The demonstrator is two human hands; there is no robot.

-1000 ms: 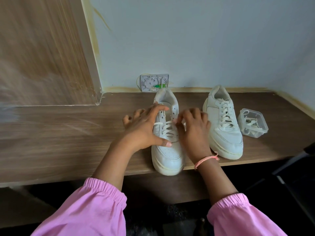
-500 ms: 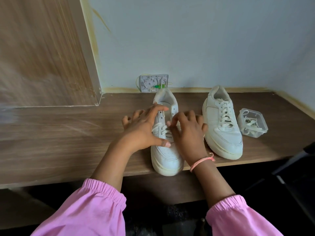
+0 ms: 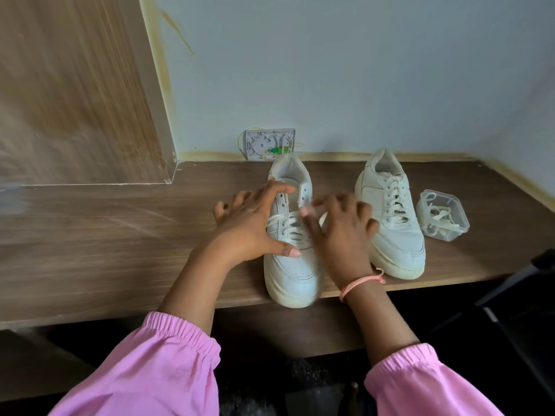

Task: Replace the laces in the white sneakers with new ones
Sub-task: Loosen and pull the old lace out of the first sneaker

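Note:
Two white sneakers stand on the wooden table (image 3: 120,235). The left sneaker (image 3: 292,265) points toward me, its toe over the table's front edge. Its upper eyelets are bare and the lace (image 3: 285,228) crosses only the lower ones. My left hand (image 3: 249,226) presses on this sneaker from the left, index finger along the eyelet row and thumb across the toe box. My right hand (image 3: 342,235) is blurred over the lacing, fingertips pinching the lace. The right sneaker (image 3: 390,229) is fully laced.
A clear plastic container (image 3: 462,228) with loose laces in it sits to the right of the right sneaker. A grey plate (image 3: 270,144) leans on the wall behind. A wooden panel (image 3: 75,85) rises at the left, and a dark chair (image 3: 525,295) stands at the lower right.
My right hand has slid left over the lacing and its fingertips have risen toward the upper eyelets. My left hand has stayed on the sneaker.

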